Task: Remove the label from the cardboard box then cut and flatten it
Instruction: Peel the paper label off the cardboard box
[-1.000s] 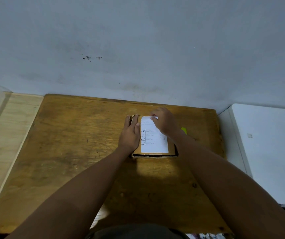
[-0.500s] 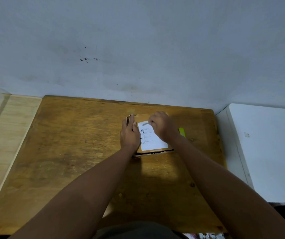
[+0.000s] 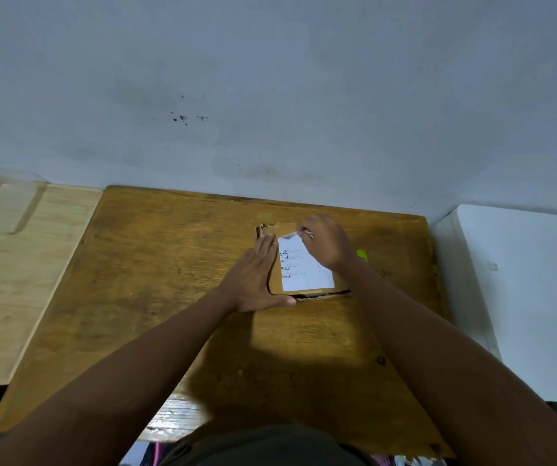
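Two hands are on the box (image 3: 272, 230), which lies flat on the brown surface (image 3: 156, 270), toward its far right part. Your left hand (image 3: 253, 280) lies with straight fingers pressed along the box's left edge, thumb along its near edge, pinning it down. Your right hand (image 3: 326, 242) pinches the far corner of the white label (image 3: 304, 269), and that corner is already lifted and curled away from the cardboard; the rest of the label looks stuck down.

Judging from this, the risk is a tear. Pull the corner up sharply and the paper may split, leaving most of the label behind, or it may strip the top layer of cardboard with it. A low, slow peel toward you should fare better. If your left hand eases off, the light box will likely lift or slide with the pull, since nothing else holds it. A yellow-green object (image 3: 362, 254) lies just beside your right wrist, partly hidden; I cannot tell what it is, but your forearm could knock it as the peel comes toward you.
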